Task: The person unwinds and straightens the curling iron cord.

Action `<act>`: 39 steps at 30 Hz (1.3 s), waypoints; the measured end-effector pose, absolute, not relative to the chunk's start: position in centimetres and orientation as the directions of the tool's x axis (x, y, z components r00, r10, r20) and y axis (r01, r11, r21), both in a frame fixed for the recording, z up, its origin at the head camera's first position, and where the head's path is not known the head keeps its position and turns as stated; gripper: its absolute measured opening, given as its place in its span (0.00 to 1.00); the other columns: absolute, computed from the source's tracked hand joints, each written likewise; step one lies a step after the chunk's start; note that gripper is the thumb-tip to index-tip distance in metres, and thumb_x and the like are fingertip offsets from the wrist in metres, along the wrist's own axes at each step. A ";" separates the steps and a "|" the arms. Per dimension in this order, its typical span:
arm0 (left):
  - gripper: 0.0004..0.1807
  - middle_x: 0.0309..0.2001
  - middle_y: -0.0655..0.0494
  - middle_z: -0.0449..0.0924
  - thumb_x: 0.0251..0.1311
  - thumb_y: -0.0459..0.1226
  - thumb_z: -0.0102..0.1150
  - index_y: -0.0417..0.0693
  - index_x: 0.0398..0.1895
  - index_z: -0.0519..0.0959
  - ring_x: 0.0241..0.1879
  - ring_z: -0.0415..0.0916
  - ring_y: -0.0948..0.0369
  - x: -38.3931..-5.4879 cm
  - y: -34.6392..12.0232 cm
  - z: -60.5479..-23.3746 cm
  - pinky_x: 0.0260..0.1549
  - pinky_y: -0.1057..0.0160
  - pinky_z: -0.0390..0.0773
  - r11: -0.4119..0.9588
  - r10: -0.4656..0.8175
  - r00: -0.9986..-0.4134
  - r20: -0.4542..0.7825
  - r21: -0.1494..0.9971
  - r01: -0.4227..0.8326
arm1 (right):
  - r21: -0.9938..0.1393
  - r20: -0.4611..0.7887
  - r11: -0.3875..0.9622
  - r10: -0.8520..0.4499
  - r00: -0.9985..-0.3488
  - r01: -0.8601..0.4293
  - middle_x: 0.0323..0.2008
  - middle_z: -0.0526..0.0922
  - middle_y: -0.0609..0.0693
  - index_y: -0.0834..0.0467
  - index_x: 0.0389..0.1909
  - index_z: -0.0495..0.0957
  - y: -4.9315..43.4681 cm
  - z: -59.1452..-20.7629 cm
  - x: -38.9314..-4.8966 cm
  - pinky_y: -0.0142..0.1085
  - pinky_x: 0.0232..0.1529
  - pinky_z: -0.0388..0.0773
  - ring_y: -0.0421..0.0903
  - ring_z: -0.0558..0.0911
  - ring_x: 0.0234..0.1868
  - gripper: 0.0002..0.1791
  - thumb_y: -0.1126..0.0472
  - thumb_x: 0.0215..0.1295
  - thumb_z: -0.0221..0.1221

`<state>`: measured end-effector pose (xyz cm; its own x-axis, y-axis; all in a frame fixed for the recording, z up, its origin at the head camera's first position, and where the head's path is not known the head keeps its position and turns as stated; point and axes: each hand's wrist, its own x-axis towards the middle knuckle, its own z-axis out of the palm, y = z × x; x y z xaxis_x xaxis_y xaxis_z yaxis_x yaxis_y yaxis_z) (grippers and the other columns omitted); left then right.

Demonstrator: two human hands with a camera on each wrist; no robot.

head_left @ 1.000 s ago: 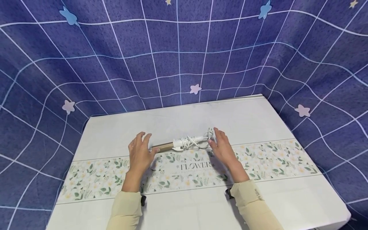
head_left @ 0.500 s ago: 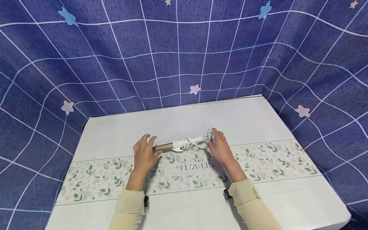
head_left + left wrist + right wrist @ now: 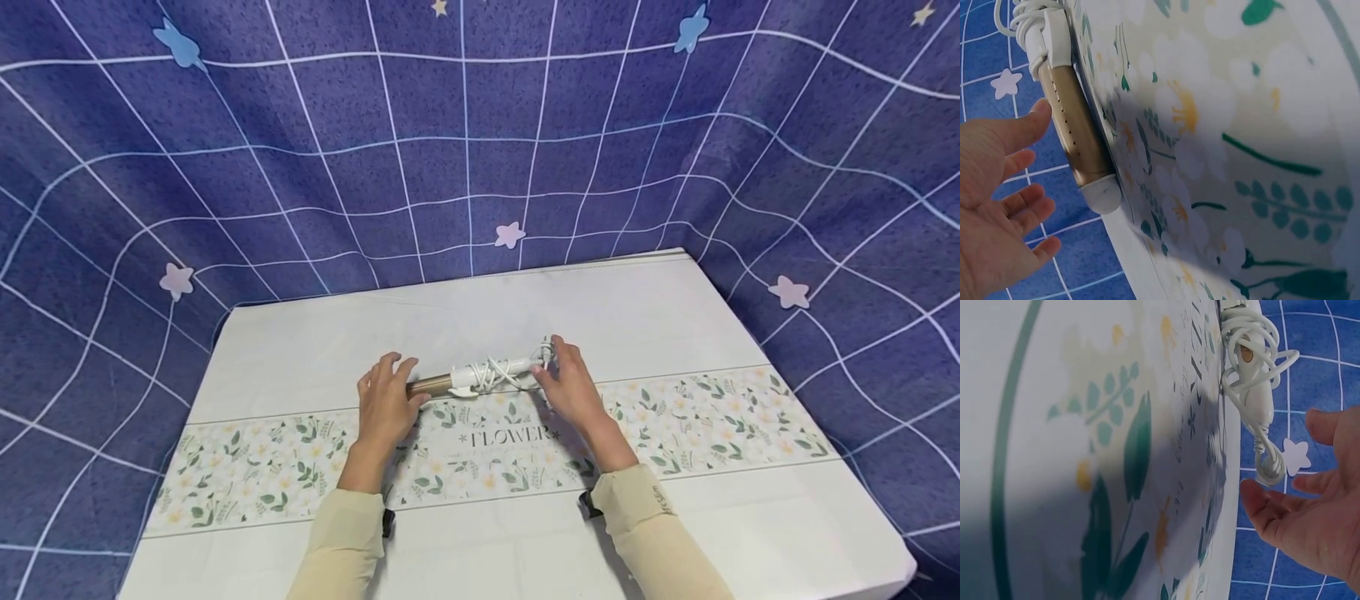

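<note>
A hair curling iron [image 3: 465, 379] lies across the table, with a gold barrel [image 3: 1075, 125] to the left and a white handle [image 3: 1257, 394] to the right. Its white cord [image 3: 1254, 331] winds around the handle and ends in a small looped bundle with the plug. My left hand [image 3: 384, 408] is at the barrel's white-tipped end, fingers spread and loosely bent, the thumb close along the near side. My right hand [image 3: 573, 387] is at the cord bundle, thumb and fingers apart on either side of it. Neither hand grips the iron.
The white table cover [image 3: 360, 325] carries a floral band with the word FLOWER, just in front of the iron. A dark blue curtain [image 3: 420, 167] with white grid lines and stars surrounds the back and sides of the table.
My left hand has moved right, further over the barrel's end. My right hand has shifted slightly left toward the cord bundle. The curling iron has stayed in place.
</note>
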<state>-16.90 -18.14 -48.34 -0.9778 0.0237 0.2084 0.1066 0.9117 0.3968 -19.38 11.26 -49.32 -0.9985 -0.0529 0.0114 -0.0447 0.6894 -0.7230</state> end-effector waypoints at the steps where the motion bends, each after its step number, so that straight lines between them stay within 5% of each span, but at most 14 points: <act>1: 0.35 0.66 0.43 0.61 0.50 0.41 0.72 0.46 0.63 0.71 0.66 0.58 0.46 -16.9 -18.1 -48.4 0.66 0.46 0.48 0.912 0.026 -0.979 0.203 0.396 0.107 | -0.726 0.012 0.687 -0.053 -0.999 -0.045 0.70 0.56 0.61 0.57 0.75 0.48 11.2 -49.4 -19.4 0.53 0.67 0.58 0.60 0.61 0.69 0.40 0.46 0.70 0.52; 11: 0.34 0.66 0.45 0.62 0.51 0.41 0.71 0.49 0.63 0.72 0.66 0.58 0.48 -17.5 -17.6 -49.1 0.66 0.45 0.48 0.915 0.052 -0.982 0.182 0.385 0.120 | -0.757 0.005 0.653 -0.031 -0.999 -0.025 0.69 0.58 0.61 0.56 0.75 0.48 11.0 -49.9 -19.8 0.52 0.65 0.61 0.59 0.67 0.65 0.39 0.47 0.70 0.52; 18: 0.32 0.65 0.45 0.64 0.52 0.40 0.71 0.50 0.63 0.73 0.65 0.59 0.48 -17.8 -17.3 -49.4 0.65 0.45 0.50 0.906 0.080 -0.980 0.181 0.396 0.147 | -0.785 0.023 0.619 -0.023 -0.999 -0.032 0.66 0.60 0.62 0.58 0.75 0.47 11.0 -50.1 -20.0 0.49 0.50 0.73 0.54 0.76 0.48 0.38 0.51 0.71 0.53; 26: 0.29 0.64 0.45 0.66 0.55 0.39 0.69 0.53 0.61 0.75 0.63 0.62 0.49 -18.1 -16.9 -50.2 0.63 0.45 0.53 0.907 0.106 -0.978 0.179 0.385 0.169 | -0.803 0.046 0.593 -0.032 -0.998 -0.056 0.53 0.68 0.61 0.61 0.74 0.50 10.5 -50.6 -20.4 0.41 0.33 0.70 0.48 0.72 0.35 0.37 0.55 0.71 0.54; 39: 0.25 0.62 0.49 0.68 0.54 0.37 0.68 0.55 0.58 0.78 0.62 0.64 0.51 -18.6 -16.1 -50.5 0.60 0.48 0.59 0.908 0.110 -0.984 0.138 0.390 0.156 | -0.805 0.030 0.592 -0.015 -0.999 -0.033 0.54 0.67 0.63 0.60 0.74 0.49 10.2 -50.7 -20.7 0.40 0.32 0.70 0.48 0.72 0.35 0.37 0.56 0.71 0.55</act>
